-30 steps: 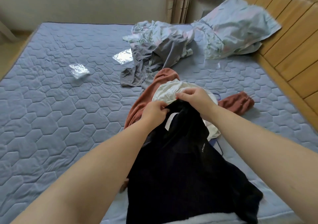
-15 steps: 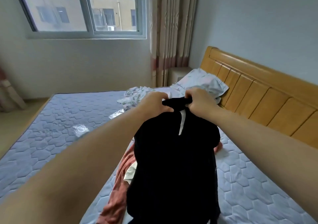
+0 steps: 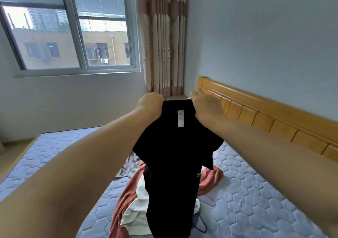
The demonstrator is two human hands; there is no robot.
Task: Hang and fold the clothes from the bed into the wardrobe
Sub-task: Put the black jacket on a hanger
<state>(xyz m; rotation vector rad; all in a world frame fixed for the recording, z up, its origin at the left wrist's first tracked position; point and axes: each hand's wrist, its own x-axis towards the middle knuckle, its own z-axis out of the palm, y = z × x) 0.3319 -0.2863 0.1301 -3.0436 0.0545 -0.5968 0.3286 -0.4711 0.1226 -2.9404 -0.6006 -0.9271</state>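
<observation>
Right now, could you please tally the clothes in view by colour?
black T-shirt: 1
rust-red garment: 1
white garment: 1
grey garment: 1
Total: 4

Bedroom, midday: a person stretches the bare left arm (image 3: 82, 164) and right arm (image 3: 274, 155) forward and upward, nearly straight, hands level and close together. The left hand (image 3: 150, 104) is fisted on one top corner of a black garment (image 3: 173, 146); the right hand (image 3: 205, 106) grips the other corner.
</observation>
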